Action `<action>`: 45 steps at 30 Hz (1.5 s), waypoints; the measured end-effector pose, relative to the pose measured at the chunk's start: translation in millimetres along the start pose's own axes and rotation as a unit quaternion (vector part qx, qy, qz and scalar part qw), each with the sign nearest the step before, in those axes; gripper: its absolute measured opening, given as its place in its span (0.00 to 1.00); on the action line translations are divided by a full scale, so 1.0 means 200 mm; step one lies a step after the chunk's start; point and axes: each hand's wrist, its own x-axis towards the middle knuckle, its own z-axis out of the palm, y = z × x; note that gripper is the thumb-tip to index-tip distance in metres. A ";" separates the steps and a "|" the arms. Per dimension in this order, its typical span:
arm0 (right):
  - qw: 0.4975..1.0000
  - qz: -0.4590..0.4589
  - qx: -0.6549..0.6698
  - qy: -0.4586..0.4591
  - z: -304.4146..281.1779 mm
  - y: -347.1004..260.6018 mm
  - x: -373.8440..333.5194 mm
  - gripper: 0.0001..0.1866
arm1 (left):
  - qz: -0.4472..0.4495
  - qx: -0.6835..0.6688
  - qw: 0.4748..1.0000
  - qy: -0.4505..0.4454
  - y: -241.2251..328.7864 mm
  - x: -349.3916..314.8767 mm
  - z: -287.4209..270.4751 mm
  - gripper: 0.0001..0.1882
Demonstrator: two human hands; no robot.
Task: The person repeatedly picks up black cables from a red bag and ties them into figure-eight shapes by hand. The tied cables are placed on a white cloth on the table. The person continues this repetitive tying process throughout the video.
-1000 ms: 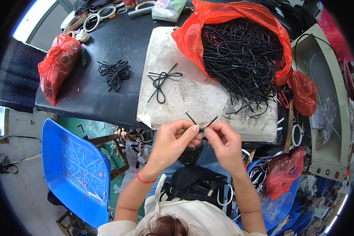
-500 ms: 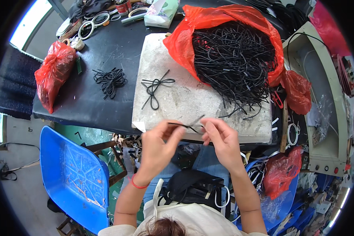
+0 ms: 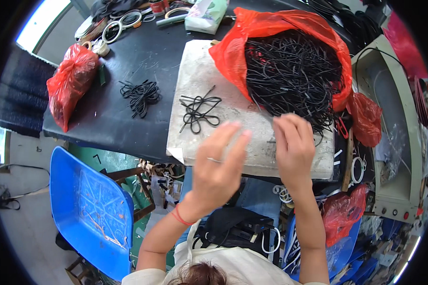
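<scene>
My left hand point(image 3: 219, 164) is blurred over the near part of the pale slab point(image 3: 257, 164), fingers apart, with no cord visible in it. To its right, my right hand point(image 3: 295, 149) has its fingers pinched together at the near edge of the heap of black cords point(image 3: 295, 71). A thin, smeared cord point(image 3: 262, 107) runs from the heap to its fingertips. The heap spills out of an open red plastic bag point(image 3: 230, 59). On the slab's left half lie looped black cords point(image 3: 199, 111), and a denser bundle of black cords point(image 3: 141, 97) rests on the dark tabletop farther left.
A tied red bag point(image 3: 72, 85) sits at the table's left end. Tape rolls point(image 3: 112, 32) and a tissue pack point(image 3: 204, 16) line the back. Below left stands a blue plastic bin point(image 3: 92, 209); a beige metal casing point(image 3: 390, 142) is at right.
The cord between my hands has left them, and the looped cords on the slab have increased. My right hand has moved up and right to the heap; my left has moved right.
</scene>
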 end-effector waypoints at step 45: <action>0.978 0.053 0.178 -0.096 -0.14 -0.17 -0.16 0.12 | -0.513 -0.595 0.608 -0.116 -0.04 -0.05 -0.11 0.08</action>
